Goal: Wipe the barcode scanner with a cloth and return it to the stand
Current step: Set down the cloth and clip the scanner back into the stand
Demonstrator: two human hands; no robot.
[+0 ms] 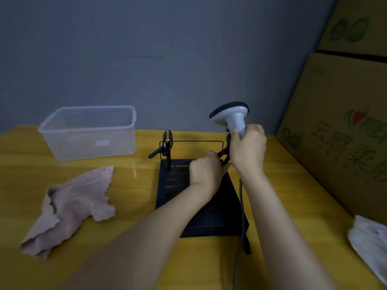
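Over one stand (pixel 201 208), right hand (pixel 248 149) grips one scanner (pixel 232 118); left hand (pixel 206 169) pinches one clamp (pixel 224 153).

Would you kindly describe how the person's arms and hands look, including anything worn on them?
Both forearms are bare as far as the frame shows, with no sleeves visible. The left hand and the right hand wear no gloves, and no watch, bracelet or ring is visible.

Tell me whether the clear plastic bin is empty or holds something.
Empty, as far as shows: the clear plastic bin has no lid, and only the yellow table and wall show through its walls.
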